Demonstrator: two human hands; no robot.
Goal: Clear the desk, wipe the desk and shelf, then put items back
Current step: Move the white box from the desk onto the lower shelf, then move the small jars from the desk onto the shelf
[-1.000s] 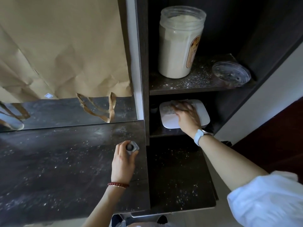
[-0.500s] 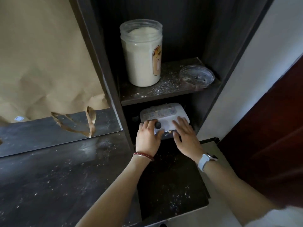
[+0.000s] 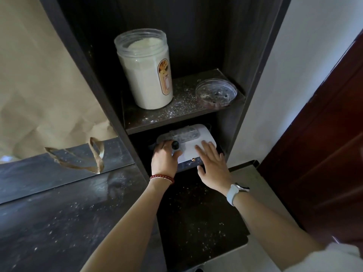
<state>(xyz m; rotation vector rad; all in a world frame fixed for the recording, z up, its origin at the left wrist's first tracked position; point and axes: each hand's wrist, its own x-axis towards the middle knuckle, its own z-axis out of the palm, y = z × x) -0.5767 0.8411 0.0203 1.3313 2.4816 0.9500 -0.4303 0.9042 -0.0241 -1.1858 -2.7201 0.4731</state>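
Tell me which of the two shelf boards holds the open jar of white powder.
The upper shelf board: the jar stands on it beside a clear lid. The lower board bears the white device under both hands.

Red beaded bracelet (image 3: 162, 178) on left wrist, pale blue watch (image 3: 236, 192) on right wrist, white sleeve (image 3: 332, 258) at right arm

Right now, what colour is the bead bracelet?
Dark red, on the left wrist bracelet, head view.

A flat white rounded plastic device (image 3: 193, 143) lies in the lower shelf compartment; above it, on the speckled dark shelf board (image 3: 176, 112), stands an open powder-filled clear jar (image 3: 146, 69), with its clear round lid (image 3: 216, 94) to the right.
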